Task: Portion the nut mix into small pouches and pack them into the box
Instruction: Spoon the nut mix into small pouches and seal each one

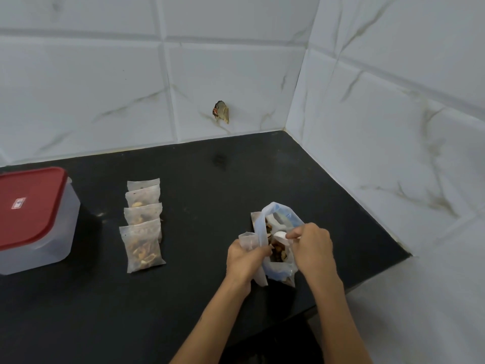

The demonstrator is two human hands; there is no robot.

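A clear plastic bag of nut mix (282, 224) stands open on the black counter (199, 185). My right hand (313, 245) grips a white spoon (280, 235) over the bag's mouth. My left hand (245, 257) holds a small empty pouch (248, 239) against the bag's left side. Several filled pouches (143, 224) lie in an overlapping row to the left. The box (34, 219), translucent with a red lid on it, sits at the far left.
White tiled walls (236, 74) close the counter at the back and right, meeting in a corner. A small dark scrap (221, 111) sticks to the back wall. The counter's front right edge drops off near my right forearm.
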